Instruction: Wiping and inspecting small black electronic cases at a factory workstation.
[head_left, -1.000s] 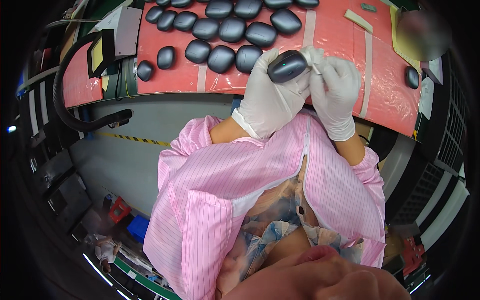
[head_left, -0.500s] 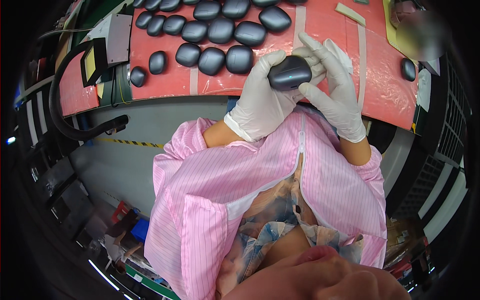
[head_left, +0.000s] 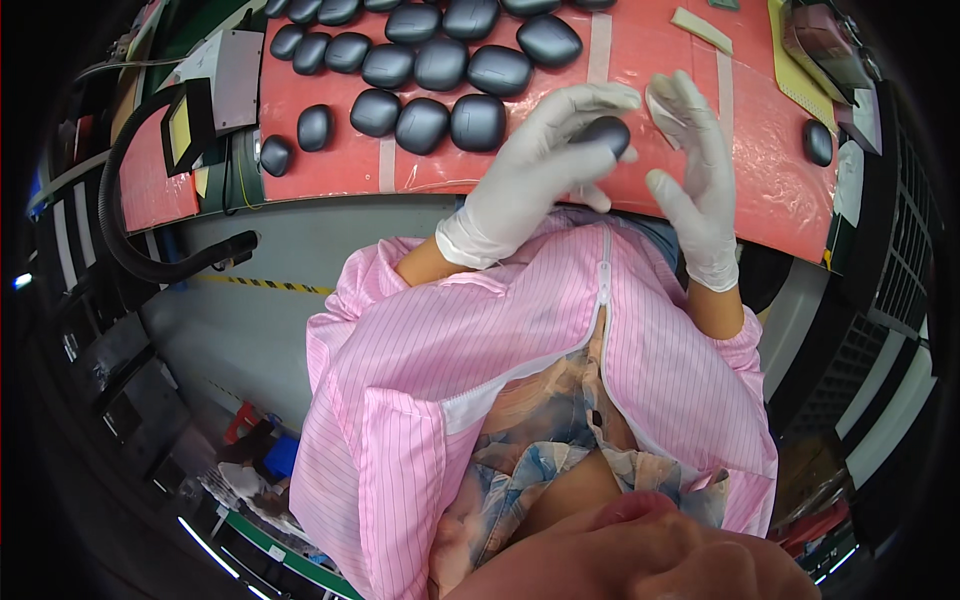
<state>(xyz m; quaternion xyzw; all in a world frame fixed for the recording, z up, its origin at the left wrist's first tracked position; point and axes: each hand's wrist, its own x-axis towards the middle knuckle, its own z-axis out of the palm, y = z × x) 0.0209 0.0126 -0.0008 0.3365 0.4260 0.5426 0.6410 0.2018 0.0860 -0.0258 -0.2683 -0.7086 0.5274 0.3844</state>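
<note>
My gloved left hand (head_left: 530, 180) is closed round a dark grey, rounded earbud case (head_left: 605, 133), held above the near edge of the red mat; fingers cover much of the case. To its right, my gloved right hand (head_left: 698, 185) is raised with thumb and fingers apart and nothing plainly held. Some white material beside its fingertips cannot be told from the glove. More cases of the same kind lie on the mat just left of my left hand, the nearest being a dark case (head_left: 478, 123).
The red mat (head_left: 760, 190) covers the bench. A lone case (head_left: 817, 142) lies at its right edge, near a yellow sheet (head_left: 800, 70). A pale strip (head_left: 702, 30) lies farther back. At left are a grey box (head_left: 232, 75) and a black bent hose (head_left: 115, 215).
My right hand has let go of the case and moved right, away from it. My left hand has turned over with the case, its back now showing.
</note>
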